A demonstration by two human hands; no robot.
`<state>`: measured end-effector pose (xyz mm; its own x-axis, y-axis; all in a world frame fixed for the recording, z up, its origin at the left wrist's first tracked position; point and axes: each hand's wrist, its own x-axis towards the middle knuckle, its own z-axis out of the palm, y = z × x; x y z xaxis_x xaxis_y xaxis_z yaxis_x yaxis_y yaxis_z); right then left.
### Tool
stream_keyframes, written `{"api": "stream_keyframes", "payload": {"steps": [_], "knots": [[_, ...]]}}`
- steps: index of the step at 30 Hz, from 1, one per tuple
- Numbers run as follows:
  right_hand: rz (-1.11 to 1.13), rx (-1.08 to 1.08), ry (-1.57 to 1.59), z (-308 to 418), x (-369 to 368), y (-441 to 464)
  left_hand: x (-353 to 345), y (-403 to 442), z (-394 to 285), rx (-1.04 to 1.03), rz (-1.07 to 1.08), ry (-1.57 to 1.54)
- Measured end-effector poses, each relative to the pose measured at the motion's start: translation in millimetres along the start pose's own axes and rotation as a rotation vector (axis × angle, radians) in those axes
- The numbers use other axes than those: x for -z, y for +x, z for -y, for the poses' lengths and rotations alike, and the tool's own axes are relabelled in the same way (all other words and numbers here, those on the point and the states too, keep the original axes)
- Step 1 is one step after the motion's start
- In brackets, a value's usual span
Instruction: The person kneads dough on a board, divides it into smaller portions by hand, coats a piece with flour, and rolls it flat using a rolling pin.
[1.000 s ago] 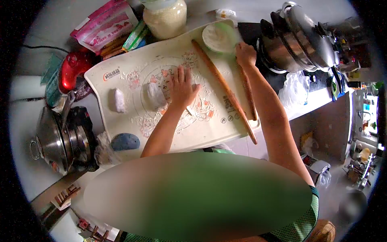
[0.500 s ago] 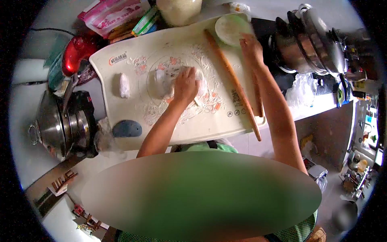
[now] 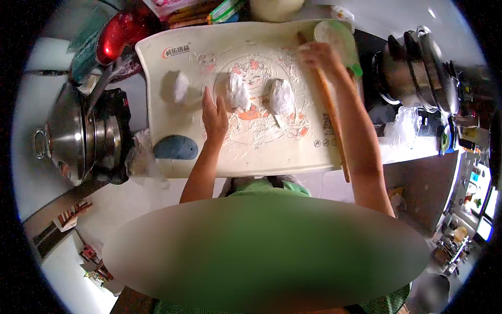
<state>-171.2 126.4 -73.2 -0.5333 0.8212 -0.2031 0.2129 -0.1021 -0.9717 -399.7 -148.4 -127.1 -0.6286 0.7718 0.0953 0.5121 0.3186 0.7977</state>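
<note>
On a floured cream kneading mat (image 3: 172, 120) lie three white, flour-coated dough pieces: a small one (image 3: 180, 87) on the left, a larger one (image 3: 238, 91) in the middle and another (image 3: 282, 97) on the right. My left hand (image 3: 214, 115) is open, fingers stretched, between the left and middle pieces and holding nothing. Over the upper part of a long wooden rolling pin (image 3: 334, 118) hovers my right hand (image 3: 323, 56), its fingers smeared by motion. Just behind that hand is a pale green bowl (image 3: 337, 34) of white flour, partly covered by it.
A dark grey scraper (image 3: 176, 147) lies at the mat's front left corner. Steel pots stand on both sides, one at left (image 3: 65, 133) and a stack at right (image 3: 418, 70). Bags and a container (image 3: 276, 8) line the back. A clear plastic bag (image 3: 402, 128) lies at right.
My left hand has left the middle dough and moved left, uncovering two separate pieces. My right hand has shifted from the flour bowl's rim toward the rolling pin. The view has turned slightly.
</note>
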Motion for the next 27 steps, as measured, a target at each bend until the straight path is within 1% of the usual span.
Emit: {"api": "stream_keyframes", "payload": {"steps": [1, 3, 5, 6, 7, 9, 10, 12, 13, 14, 16, 18, 19, 20, 21, 22, 23, 25, 26, 27], "knots": [[0.091, -0.045, -0.093, 21, -38, -16, 2, 0, 1, 0.068, -0.001, -0.139], [-0.109, -0.029, 0.465, 30, -84, -23, 5, -2, -11, 0.062, -0.023, -0.172], [0.304, 0.194, 0.091, 5, -109, -29, 16, -3, -24, 0.081, 0.049, -0.157], [0.298, 0.062, -0.199, 57, -124, -59, 15, -3, -14, 0.015, 0.042, -0.092], [0.294, 0.064, -0.207, 54, -123, -60, 16, -4, -9, 0.011, 0.042, -0.1], [-0.099, -0.051, -0.166, 32, -112, -67, 20, -5, 0, -0.097, 0.117, -0.121], [0.055, 0.1, -0.29, 14, -104, -72, 22, -3, -5, -0.129, 0.099, -0.128], [0.012, 0.125, -0.231, -2, -88, -85, 20, -1, -3, -0.127, 0.106, -0.154], [-0.181, 0.007, -0.045, -3, -82, -91, 18, 0, -3, -0.118, 0.105, -0.17], [-0.151, -0.005, -0.033, -10, -70, -95, 17, 1, -3, -0.12, 0.11, -0.177], [-0.039, -0.044, -0.102, -4, -69, -109, 15, 3, -2, -0.117, 0.168, -0.171], [-0.284, 0.001, -0.335, 7, -81, -132, 13, 0, -1, -0.111, 0.191, -0.184], [-0.288, 0.002, -0.339, 7, -83, -137, 14, -1, 1, -0.1, 0.203, -0.184], [-0.233, -0.083, -0.131, 2, -86, -140, 18, 0, 3, -0.101, 0.203, -0.185], [-0.177, -0.171, 0.079, -5, -89, -144, 24, -2, 8, -0.167, 0.207, -0.115], [-0.225, 0.11, -0.43, -10, -91, -144, 31, -5, 11, -0.23, 0.211, -0.046], [-0.218, 0.113, -0.433, -12, -89, -147, 39, -6, 13, -0.225, 0.204, -0.046], [-0.512, 0.011, -0.435, 2, -101, -153, 65, -9, 21, -0.382, 0.186, 0.077], [-0.365, -0.069, -0.451, -1, -103, -151, 77, -9, 29, -0.395, 0.232, 0.148], [-0.362, -0.268, -0.478, 31, -123, -158, 96, -12, 31, -0.382, 0.222, 0.165]]}}
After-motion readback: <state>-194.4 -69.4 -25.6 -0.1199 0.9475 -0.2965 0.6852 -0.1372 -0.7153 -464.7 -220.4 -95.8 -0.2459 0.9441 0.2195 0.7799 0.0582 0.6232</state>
